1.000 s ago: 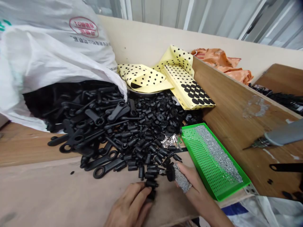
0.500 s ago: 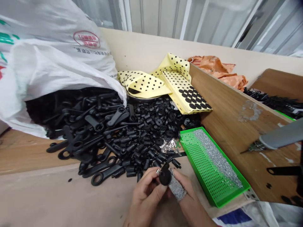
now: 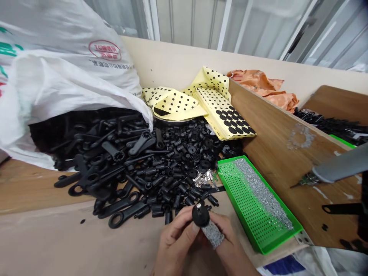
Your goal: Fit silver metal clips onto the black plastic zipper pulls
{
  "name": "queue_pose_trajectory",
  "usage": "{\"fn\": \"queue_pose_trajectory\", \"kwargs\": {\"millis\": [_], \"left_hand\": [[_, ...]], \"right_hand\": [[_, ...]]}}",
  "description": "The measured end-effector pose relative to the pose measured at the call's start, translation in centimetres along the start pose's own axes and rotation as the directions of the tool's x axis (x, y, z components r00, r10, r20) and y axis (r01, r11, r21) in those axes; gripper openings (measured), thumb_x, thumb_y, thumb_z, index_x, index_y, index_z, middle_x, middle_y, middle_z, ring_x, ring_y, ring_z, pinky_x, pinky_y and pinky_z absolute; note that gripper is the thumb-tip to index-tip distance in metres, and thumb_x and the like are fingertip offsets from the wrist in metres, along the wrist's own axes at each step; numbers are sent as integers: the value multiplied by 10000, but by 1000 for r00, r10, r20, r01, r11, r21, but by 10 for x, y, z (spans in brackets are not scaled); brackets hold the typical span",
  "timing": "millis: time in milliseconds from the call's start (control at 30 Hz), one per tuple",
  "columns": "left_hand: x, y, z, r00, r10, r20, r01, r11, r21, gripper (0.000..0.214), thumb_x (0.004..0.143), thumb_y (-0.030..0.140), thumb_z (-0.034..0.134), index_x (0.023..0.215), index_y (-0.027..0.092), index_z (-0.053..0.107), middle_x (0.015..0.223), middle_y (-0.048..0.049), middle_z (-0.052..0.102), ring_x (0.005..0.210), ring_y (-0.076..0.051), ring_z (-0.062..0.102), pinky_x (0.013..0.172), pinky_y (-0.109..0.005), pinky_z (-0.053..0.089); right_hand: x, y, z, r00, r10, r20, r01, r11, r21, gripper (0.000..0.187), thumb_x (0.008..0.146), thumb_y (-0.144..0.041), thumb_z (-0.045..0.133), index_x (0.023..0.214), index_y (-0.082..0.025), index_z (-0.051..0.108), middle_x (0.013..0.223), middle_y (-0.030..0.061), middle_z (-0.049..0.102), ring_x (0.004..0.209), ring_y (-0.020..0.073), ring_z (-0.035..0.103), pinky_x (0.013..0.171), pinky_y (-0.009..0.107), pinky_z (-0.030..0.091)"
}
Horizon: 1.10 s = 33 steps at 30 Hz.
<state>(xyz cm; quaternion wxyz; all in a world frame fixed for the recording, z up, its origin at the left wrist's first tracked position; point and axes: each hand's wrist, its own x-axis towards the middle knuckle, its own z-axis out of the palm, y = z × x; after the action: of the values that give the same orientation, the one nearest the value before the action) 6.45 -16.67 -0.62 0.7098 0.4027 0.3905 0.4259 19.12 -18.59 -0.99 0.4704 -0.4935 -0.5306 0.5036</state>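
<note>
Black plastic knob [image 3: 200, 216] sits low in the view, just in front of the bench's loose parts and held up between both hands, with a small metal fitting [image 3: 198, 206] resting at its top edge. Left hand [image 3: 175, 245] is closed into a fingertip pinch at the knob and fitting, its thumb pressing close against them, while right hand [image 3: 225, 239] curls around the knob from the other side, with a grey textured finger sleeve [image 3: 212, 234] on one finger. Work this small seems to go best with the hands kept close together and the knob lifted clear of the pile, so that the fitting stays square and steady between the fingertips. Compared with the earlier frame, the metal fitting has shifted from beside the left thumb to the top of the knob, and the hands have closed in around it. Beyond them spreads a heap of black plastic parts [image 3: 149, 168], ring-ended levers and short cylinders, spilling from a white woven sack [image 3: 66, 76], with a small cluster of silver metal pieces [image 3: 203, 179] at its edge. To the right lies a green perforated tray [image 3: 283, 240] carrying a band of tiny silvery parts [image 3: 260, 191]. Farther back are a yellow sheet of black adhesive dots [image 3: 227, 119] and an orange cloth [image 3: 264, 86], and a grey-handled tool [image 3: 336, 168] lies on a wooden board [image 3: 287, 161].
</note>
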Motion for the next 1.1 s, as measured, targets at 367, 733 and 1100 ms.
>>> {"fn": "queue_pose_trajectory", "kwargs": {"millis": [367,733,1100], "left_hand": [[5,6,-10,989,71,130,-83,992,92,174,834,293,525,776,179,643,685,-1,551,580,-117,508,525,-203,434],[7,22,-35,764,249,596,-614,566,551,179,863,101,376,859,185,534,946,-60,588,850,-168,523,742,-271,434],[-3,25,-50,809,289,511,-587,441,679,156,875,160,425,938,214,556,882,-25,635,826,-150,595,732,-226,483]], "right_hand": [[-4,-8,2,997,-16,75,22,996,-85,291,820,-358,458,651,-168,600,621,11,560,607,153,536,565,228,421],[-22,-30,-35,978,6,206,151,660,-736,259,678,-73,424,897,-194,491,949,71,551,882,208,520,791,293,408],[-17,-15,-34,987,-29,157,102,868,-486,144,836,-231,397,701,-196,433,714,7,510,676,154,485,622,241,363]]}}
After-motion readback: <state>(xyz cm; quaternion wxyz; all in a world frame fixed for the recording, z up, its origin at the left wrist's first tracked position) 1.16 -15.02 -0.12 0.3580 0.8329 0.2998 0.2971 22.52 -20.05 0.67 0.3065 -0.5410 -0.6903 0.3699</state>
